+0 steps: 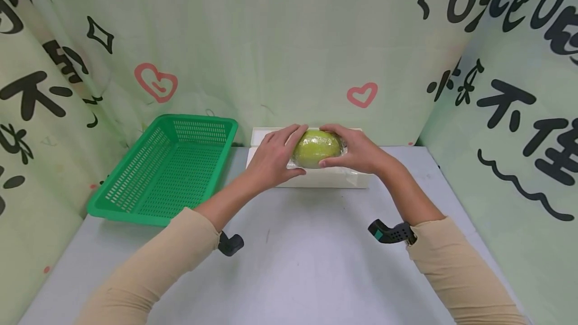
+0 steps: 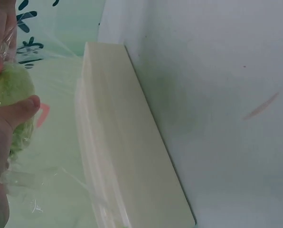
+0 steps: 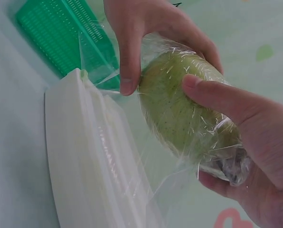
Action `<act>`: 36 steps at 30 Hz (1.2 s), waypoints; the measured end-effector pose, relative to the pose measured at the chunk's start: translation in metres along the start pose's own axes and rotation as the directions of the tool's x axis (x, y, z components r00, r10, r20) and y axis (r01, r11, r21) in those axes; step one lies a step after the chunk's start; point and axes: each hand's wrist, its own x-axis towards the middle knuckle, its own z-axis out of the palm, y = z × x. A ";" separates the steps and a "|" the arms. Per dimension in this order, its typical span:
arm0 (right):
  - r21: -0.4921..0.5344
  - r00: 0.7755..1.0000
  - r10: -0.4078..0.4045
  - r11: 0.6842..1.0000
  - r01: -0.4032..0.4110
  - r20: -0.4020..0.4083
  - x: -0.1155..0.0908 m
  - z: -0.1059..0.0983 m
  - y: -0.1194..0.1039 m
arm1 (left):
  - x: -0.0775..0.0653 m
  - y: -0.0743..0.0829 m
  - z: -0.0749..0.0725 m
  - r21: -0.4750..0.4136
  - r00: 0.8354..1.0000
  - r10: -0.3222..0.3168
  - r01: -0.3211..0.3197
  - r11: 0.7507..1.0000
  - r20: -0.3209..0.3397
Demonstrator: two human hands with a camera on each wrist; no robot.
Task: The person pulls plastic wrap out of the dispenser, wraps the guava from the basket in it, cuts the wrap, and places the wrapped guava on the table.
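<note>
Yellow-green, faintly speckled fruit (image 3: 167,107) gleams under clear, wrinkled plastic film (image 3: 232,165).

Head view forward and down over table (image 1: 289,265), close sideways wrist views sharing green fruit (image 3: 167,111)

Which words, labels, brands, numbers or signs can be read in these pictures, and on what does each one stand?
No text reads surely enough to quote.
Curtain: large black characters, folded or cut off, not surely readable; also red hearts and a black star outline, drawings only.
Wrapped green item, white box, green basket: no lettering visible.
</note>
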 end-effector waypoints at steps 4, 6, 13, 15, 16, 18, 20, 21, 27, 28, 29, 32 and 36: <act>0.006 1.000 -0.002 1.000 0.002 -0.004 0.000 0.001 0.002 | 0.001 0.000 0.002 -0.005 1.000 0.006 -0.006 1.000 -0.002; 0.010 1.000 0.000 1.000 0.000 -0.008 -0.001 0.002 0.002 | 0.001 0.000 0.002 -0.010 1.000 0.009 -0.009 1.000 0.000; 0.037 0.999 -0.003 0.999 0.004 -0.045 -0.003 0.003 0.002 | 0.005 -0.001 -0.001 -0.059 0.999 -0.002 0.005 0.998 0.042; 0.053 0.998 -0.008 0.999 0.011 -0.057 -0.004 0.005 0.003 | 0.007 -0.002 -0.002 -0.088 0.998 -0.010 0.015 0.996 0.060; 0.058 0.998 -0.011 0.998 0.015 -0.064 -0.004 0.006 0.003 | 0.008 -0.003 -0.003 -0.103 0.997 -0.013 0.021 0.995 0.071; 0.063 0.996 -0.019 0.998 0.024 -0.082 -0.005 0.009 0.003 | 0.009 -0.004 -0.004 -0.137 0.995 -0.024 0.038 0.990 0.099; 0.055 0.994 -0.028 0.998 0.033 -0.103 -0.005 0.012 0.004 | 0.010 -0.006 -0.005 -0.171 0.991 -0.035 0.057 0.984 0.128; 0.048 0.992 -0.033 0.998 0.039 -0.119 -0.005 0.014 0.004 | 0.011 -0.007 -0.005 -0.191 0.989 -0.042 0.069 0.979 0.143; -0.040 0.969 -0.111 0.994 0.104 -0.219 -0.005 0.026 0.007 | 0.015 -0.012 -0.006 -0.270 0.968 -0.084 0.148 0.951 0.235; -0.062 0.964 -0.125 0.992 0.114 -0.233 -0.004 0.028 0.008 | 0.016 -0.013 -0.007 -0.280 0.964 -0.088 0.159 0.947 0.251; -0.082 0.959 -0.140 0.989 0.123 -0.245 -0.004 0.030 0.008 | 0.016 -0.014 -0.007 -0.288 0.960 -0.088 0.167 0.943 0.267; -0.129 0.946 -0.163 0.983 0.131 -0.280 -0.004 0.035 0.010 | 0.019 -0.017 -0.006 -0.313 0.946 -0.091 0.192 0.930 0.312; -0.154 0.931 -0.171 0.980 0.127 -0.322 -0.006 0.043 0.014 | 0.024 -0.020 -0.004 -0.341 0.929 -0.083 0.214 0.915 0.361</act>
